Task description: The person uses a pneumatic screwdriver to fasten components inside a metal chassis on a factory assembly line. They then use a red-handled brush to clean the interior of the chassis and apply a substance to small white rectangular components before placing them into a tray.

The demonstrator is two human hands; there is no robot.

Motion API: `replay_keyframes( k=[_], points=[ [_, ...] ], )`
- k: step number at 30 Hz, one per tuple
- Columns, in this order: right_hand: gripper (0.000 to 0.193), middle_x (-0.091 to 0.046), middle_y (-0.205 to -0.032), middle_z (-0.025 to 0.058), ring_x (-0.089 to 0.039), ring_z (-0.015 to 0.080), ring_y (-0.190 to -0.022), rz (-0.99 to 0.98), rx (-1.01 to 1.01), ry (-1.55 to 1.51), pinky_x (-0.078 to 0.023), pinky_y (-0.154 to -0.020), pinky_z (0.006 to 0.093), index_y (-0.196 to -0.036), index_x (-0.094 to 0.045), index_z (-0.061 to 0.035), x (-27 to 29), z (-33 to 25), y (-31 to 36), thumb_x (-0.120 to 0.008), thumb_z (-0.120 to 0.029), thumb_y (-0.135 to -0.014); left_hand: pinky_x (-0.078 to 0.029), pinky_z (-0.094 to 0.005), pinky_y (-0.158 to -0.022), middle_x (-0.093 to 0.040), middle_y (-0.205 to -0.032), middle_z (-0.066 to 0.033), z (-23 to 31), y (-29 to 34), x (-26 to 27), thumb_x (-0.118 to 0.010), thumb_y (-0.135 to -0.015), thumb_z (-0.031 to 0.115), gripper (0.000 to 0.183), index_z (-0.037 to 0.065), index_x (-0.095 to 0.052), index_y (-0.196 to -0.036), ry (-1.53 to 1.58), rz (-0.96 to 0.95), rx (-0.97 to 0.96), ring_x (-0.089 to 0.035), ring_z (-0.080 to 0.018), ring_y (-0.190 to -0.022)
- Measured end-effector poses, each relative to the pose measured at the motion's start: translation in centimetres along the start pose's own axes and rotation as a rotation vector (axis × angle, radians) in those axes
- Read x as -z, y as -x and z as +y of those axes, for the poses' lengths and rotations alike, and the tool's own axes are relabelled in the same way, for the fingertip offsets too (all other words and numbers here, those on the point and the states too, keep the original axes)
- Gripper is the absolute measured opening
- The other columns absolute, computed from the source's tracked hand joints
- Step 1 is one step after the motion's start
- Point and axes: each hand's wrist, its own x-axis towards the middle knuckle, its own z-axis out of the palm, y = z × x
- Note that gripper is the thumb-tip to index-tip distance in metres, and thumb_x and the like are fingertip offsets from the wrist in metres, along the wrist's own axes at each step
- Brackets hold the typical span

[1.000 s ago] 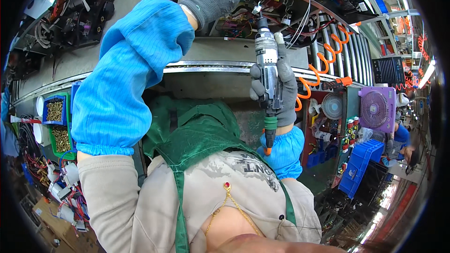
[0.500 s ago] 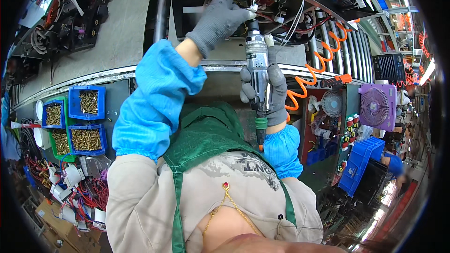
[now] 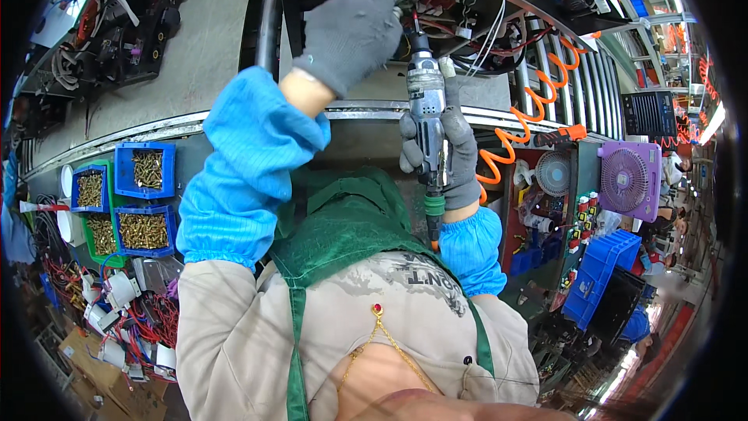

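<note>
My right hand (image 3: 461,148), in a grey glove, is wrapped round a silver and black air screwdriver (image 3: 427,101) with a green collar at its lower end. The driver points away from me, its bit (image 3: 416,23) reaching into the open side of a metal-cased machine (image 3: 467,1). Beside the bit, my gloved left hand (image 3: 347,39) is raised at the opening. Its index finger is stretched out toward the upper edge of the casing, and the other fingers are partly hidden. Nothing shows in its grasp. Wires and small connectors fill the machine's inside.
Left of me, blue bins (image 3: 146,169) hold brass-coloured screws, near a bundle of wired parts (image 3: 128,320). An orange coiled hose (image 3: 510,136) hangs at the right. Beyond it are a purple fan (image 3: 627,179) and a blue crate (image 3: 596,277). Rollers (image 3: 573,82) run behind the bench.
My left hand has drawn back left from the driver's tip, and its index finger now points up into the casing. The driver and my right hand stay nearly in place.
</note>
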Motion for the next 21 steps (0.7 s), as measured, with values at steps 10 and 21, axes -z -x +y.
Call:
replay_keyframes(
  k=[10, 21],
  points=[
    [0.057, -0.057, -0.093, 0.0198, -0.059, 0.0221, -0.056, 0.013, 0.001, -0.124, -0.055, -0.051, 0.0364, -0.136, -0.029, -0.015, 0.8, 0.7, 0.2, -0.055, -0.039, -0.09, -0.055, -0.0416, -0.063, -0.069, -0.088, -0.01, 0.2, -2.1, 3.6, -0.055, -0.085, 0.016, 0.032, 0.017, -0.059, -0.117, -0.537, -0.337, -0.115, -0.069, -0.0274, -0.079],
    [0.065, -0.06, -0.092, 0.0192, -0.061, 0.0215, -0.057, -0.014, 0.016, -0.169, -0.056, -0.051, 0.0369, -0.148, -0.011, -0.0348, -0.3, 0.8, 0.1, -0.049, -0.032, -0.094, -0.055, -0.0403, -0.065, -0.069, -0.087, -0.0097, -0.8, -2.1, 2.8, -0.054, -0.088, 0.016, 0.034, 0.021, -0.058, -0.122, -0.608, -0.307, -0.132, -0.068, -0.0276, -0.079]
  ],
)
